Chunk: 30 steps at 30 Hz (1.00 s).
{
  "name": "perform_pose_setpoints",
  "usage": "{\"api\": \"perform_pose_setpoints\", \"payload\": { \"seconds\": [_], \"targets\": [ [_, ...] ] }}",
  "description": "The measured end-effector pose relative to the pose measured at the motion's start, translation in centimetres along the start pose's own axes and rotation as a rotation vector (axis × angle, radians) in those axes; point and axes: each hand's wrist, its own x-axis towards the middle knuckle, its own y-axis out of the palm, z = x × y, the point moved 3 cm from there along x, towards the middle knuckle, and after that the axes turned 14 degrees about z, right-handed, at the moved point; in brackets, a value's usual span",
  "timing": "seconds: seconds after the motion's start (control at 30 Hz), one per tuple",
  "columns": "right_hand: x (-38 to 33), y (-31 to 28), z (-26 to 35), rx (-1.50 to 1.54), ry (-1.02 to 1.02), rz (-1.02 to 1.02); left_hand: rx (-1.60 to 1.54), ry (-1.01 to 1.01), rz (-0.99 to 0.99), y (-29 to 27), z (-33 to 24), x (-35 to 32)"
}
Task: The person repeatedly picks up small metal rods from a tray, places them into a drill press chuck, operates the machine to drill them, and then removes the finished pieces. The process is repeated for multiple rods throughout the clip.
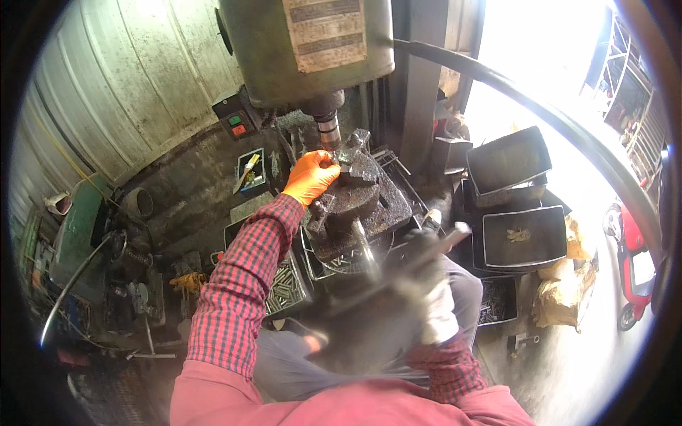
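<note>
My left hand (311,177), in an orange glove, reaches to the vise (359,192) under the drill press spindle (328,129). Its fingertips are closed together at the jaws, and whatever they pinch is too small or hidden to name. Low and to the right, my right hand (437,309) wears a whitish glove with dark, soiled fingers, smeared by motion. A blurred dark bar (419,266) with a pale end crosses at its fingers; whether they grip it cannot be told. A shiny screw rod (365,245) sticks out of the vise toward me.
Overhead hangs the green drill head (312,42); a switch box (234,117) is left of it. A bin of metal pins (285,287) stands beneath my left arm. Black bins (524,236) are stacked at right, under a thick dark cable (526,92). A small tray (250,170) holds a brush.
</note>
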Motion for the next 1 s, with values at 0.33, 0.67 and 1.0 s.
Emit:
{"api": "perform_pose_setpoints", "payload": {
  "seconds": [0.33, 0.67, 1.0],
  "targets": [
    [-2.7, -1.3, 3.5, -0.779, 0.086, 0.353, -0.775, 0.266, -0.350, -2.1, 4.0, 0.6],
    [-7.9, -3.9, 6.1, -0.297, 0.241, 0.144, -1.110, 0.086, -0.259, -3.4, 8.1, -7.8],
    [-8.4, -3.9, 5.1, -0.452, 0.186, 0.136, -0.564, 0.151, -0.357, -4.2, 7.2, -11.3]
  ]
}}
